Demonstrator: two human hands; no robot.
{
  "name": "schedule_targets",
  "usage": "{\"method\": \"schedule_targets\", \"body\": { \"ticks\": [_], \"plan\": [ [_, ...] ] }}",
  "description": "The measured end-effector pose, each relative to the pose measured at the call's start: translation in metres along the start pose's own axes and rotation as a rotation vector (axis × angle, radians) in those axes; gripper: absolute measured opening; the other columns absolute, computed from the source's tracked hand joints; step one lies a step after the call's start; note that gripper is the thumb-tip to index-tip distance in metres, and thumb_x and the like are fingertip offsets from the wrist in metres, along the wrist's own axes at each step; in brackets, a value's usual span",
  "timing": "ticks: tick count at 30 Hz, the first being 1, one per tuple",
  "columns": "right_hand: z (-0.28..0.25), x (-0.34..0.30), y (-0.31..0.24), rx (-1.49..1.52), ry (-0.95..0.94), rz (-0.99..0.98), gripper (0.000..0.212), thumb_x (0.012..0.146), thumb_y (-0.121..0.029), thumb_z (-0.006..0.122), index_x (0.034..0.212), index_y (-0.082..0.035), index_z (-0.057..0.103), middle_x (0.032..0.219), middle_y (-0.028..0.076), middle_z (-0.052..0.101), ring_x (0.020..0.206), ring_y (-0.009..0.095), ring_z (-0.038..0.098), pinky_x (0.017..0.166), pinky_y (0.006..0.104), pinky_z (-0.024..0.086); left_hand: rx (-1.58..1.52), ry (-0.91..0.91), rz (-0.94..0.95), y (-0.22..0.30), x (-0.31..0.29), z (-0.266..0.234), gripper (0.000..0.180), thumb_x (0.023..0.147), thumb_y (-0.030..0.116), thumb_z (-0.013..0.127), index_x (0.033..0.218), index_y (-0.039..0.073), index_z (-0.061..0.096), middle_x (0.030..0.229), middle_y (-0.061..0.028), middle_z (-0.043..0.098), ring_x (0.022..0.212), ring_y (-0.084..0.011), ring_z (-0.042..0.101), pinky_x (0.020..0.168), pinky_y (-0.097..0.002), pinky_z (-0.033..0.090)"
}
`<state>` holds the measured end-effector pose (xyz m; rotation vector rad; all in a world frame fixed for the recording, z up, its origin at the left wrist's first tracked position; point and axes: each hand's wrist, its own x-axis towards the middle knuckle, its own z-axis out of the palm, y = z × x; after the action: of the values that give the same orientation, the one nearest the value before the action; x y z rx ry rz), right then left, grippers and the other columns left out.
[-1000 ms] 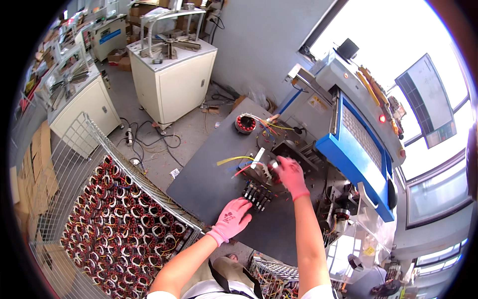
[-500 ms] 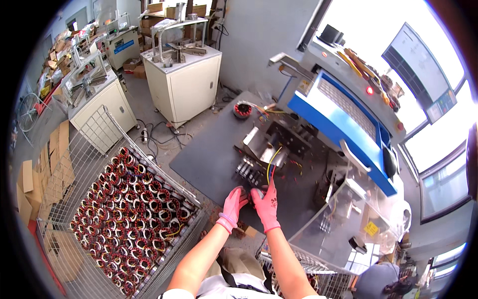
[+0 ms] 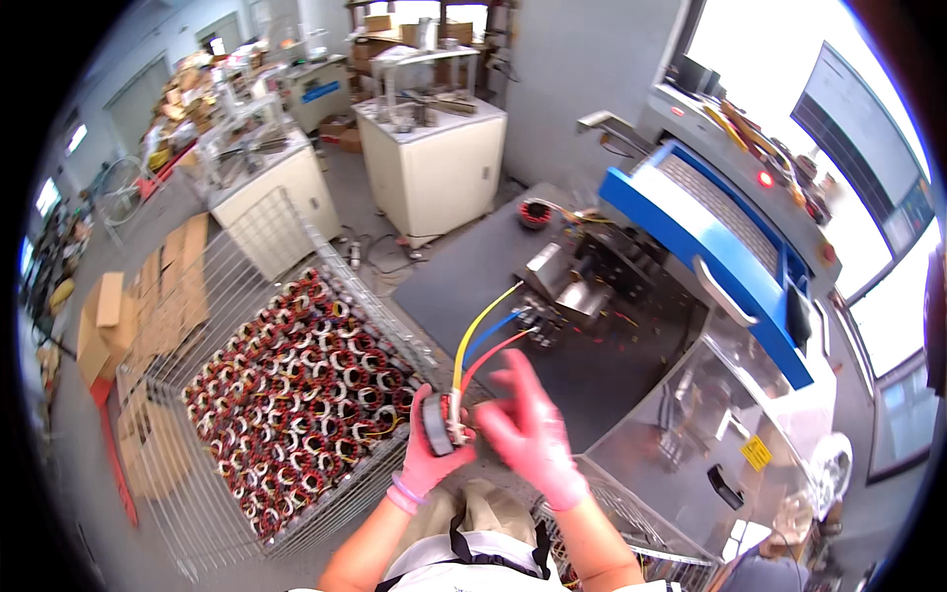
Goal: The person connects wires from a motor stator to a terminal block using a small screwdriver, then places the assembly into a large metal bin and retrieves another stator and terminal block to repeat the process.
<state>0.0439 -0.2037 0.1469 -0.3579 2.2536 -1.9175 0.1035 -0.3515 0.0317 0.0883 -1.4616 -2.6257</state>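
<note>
My pink-gloved left hand [image 3: 422, 468] is wrapped around a motor stator [image 3: 436, 424], a dark metal ring with red windings, held on edge near my body. From the stator a yellow, a blue and a red wire [image 3: 483, 332] rise and curve toward the metal fixture [image 3: 562, 284] on the dark workbench. Just to the right of the stator is my right hand [image 3: 533, 439], also gloved in pink, its fingers spread and slightly blurred. Nothing shows in its grasp. Part of the stator's far side is hidden by my left fingers.
At the left, a wire basket [image 3: 419, 345] holds many similar stators. Another stator [image 3: 535, 213] sits at the bench's far edge. A blue-framed machine [image 3: 720, 257] and a clear plastic guard [image 3: 631, 493] flank the right. White cabinets [image 3: 434, 178] stand beyond.
Both hands have come back from the bench toward my body. The left now holds up a stator with its wires in view; the right has opened beside it. The head view has shifted left.
</note>
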Motion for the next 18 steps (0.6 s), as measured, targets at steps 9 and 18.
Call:
{"method": "schedule_targets", "body": {
  "ticks": [9, 18],
  "plan": [
    [0.111, 0.017, 0.007, 0.309, -0.675, 0.108, 0.064, 0.091, -0.045, 0.057, 0.136, -0.002, 0.044, 0.108, 0.003, 0.061, 0.085, 0.011, 0.053, 0.077, 0.0259, 0.045, -0.837, -0.184, -0.237, 0.065, -0.079, -0.083, 0.104, 0.075, 0.076, 0.053, 0.143, 0.001, 0.03, 0.138, -0.0292, 0.04, 0.118, -0.0468, 0.05, 0.097, -0.0542, 0.045],
    [0.29, -0.012, 0.017, 0.965, -0.766, 0.621, 0.043, 0.094, -0.016, 0.059, 0.132, 0.0, 0.048, 0.13, 0.014, 0.055, 0.107, 0.018, 0.061, 0.09, 0.0275, 0.05, -1.398, -0.079, -0.24, 0.112, -0.178, -0.18, 0.1, 0.079, 0.078, 0.043, 0.141, 0.0, 0.033, 0.134, -0.031, 0.043, 0.116, -0.0474, 0.051, 0.097, -0.0505, 0.047]
  ]
}}
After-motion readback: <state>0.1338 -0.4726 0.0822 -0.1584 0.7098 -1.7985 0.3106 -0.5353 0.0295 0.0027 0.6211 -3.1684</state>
